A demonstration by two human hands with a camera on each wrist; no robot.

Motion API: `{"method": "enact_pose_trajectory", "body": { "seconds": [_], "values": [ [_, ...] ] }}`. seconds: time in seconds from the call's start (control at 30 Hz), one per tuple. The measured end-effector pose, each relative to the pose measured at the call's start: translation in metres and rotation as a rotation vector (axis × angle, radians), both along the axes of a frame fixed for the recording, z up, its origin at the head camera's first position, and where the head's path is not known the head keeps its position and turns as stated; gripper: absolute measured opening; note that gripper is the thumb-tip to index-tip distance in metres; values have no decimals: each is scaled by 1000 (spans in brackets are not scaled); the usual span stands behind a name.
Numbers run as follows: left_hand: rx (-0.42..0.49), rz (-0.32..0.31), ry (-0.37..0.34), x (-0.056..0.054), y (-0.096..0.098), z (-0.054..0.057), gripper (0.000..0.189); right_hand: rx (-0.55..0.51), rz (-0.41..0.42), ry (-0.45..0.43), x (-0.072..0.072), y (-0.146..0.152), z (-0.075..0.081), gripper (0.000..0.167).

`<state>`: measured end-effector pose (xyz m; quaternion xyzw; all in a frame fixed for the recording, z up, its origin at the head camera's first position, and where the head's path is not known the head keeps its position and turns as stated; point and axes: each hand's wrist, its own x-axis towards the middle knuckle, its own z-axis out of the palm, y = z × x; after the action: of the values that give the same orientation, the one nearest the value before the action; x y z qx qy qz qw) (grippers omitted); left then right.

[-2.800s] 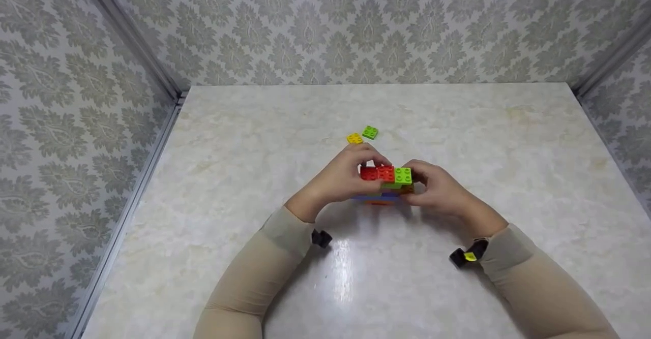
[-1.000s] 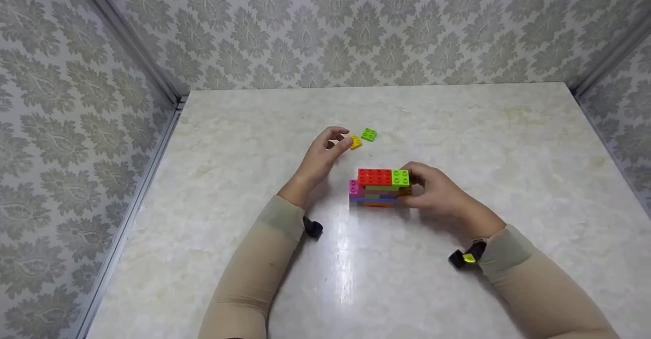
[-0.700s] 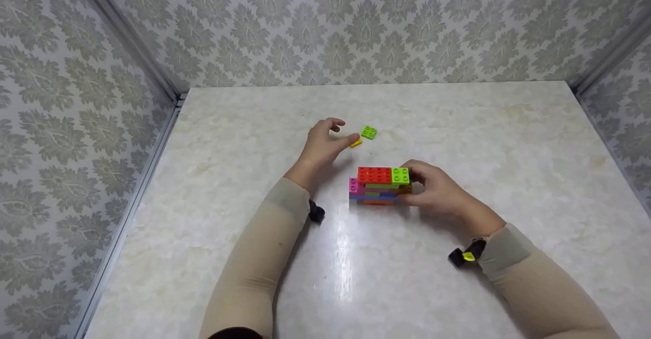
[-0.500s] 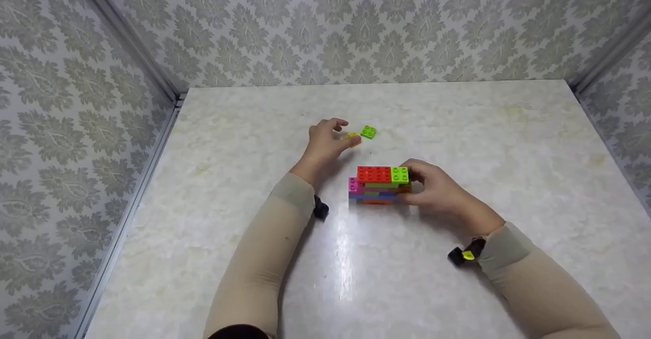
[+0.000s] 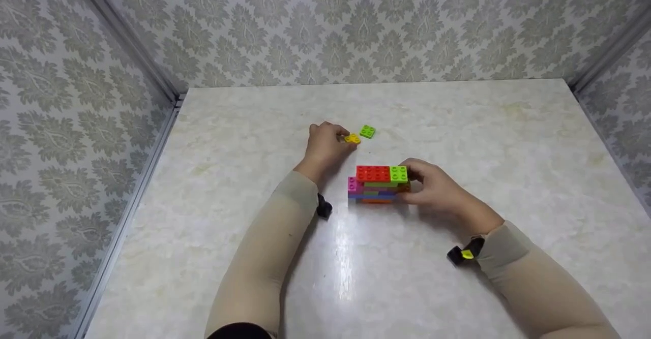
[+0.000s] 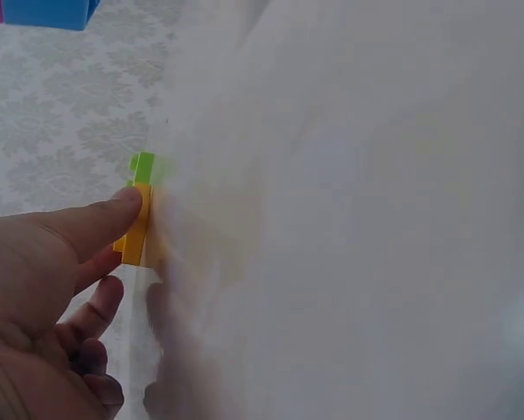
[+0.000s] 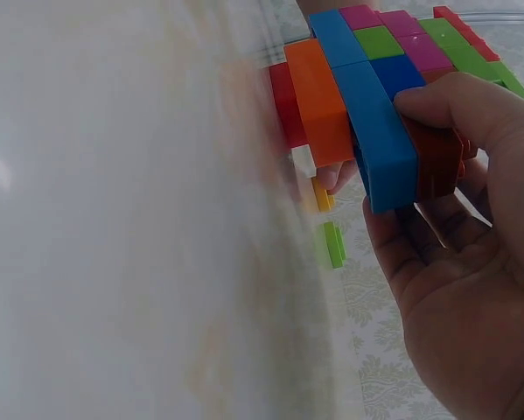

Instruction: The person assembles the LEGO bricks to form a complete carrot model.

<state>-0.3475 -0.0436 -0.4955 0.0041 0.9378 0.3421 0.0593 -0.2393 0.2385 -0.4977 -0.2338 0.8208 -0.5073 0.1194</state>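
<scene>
My left hand [image 5: 328,143] reaches to the yellow toy brick [image 5: 352,138], a flat piece with studs on top, lying on the table. Thumb and index finger pinch it from both sides; in the left wrist view the thumb [image 6: 113,214] covers part of its edge. Just beyond lies a flat green brick [image 5: 367,131], touched by neither hand. My right hand [image 5: 437,189] grips the right end of a layered block stack [image 5: 374,174], topped by red and light green bricks. In the right wrist view, blue [image 7: 380,131], orange and brown bricks show in its lower layers.
The pale marbled table [image 5: 244,141] carries the stack and the loose bricks. Patterned panels [image 5: 335,29] stand behind it and at both sides. A black wrist camera [image 5: 324,207] sits on the left wrist, another [image 5: 460,255] on the right.
My left hand has left the stack's top, moved up and left to the yellow brick, and closed its fingers on it. The right hand has kept its grip on the stack.
</scene>
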Motion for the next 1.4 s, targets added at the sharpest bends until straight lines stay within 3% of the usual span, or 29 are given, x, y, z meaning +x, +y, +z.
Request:
{"method": "enact_pose_trajectory", "body": {
  "seconds": [0.2,0.4,0.63,0.8,1.4],
  "values": [
    [78,-6,-56,4,0,4,34,7,-2,-1,0,0,1,39],
    [164,-49,-48,13,-1,9,40,22,-1,6,-1,1,-1,39],
    [166,-102,42,27,-8,12,40,12,2,5,-2,2,-2,39],
    [215,-147,88,38,-20,16,38,0,6,12,0,2,-1,40],
    [301,-359,65,84,-43,70,33,11,14,24,0,1,0,37]
  ]
}}
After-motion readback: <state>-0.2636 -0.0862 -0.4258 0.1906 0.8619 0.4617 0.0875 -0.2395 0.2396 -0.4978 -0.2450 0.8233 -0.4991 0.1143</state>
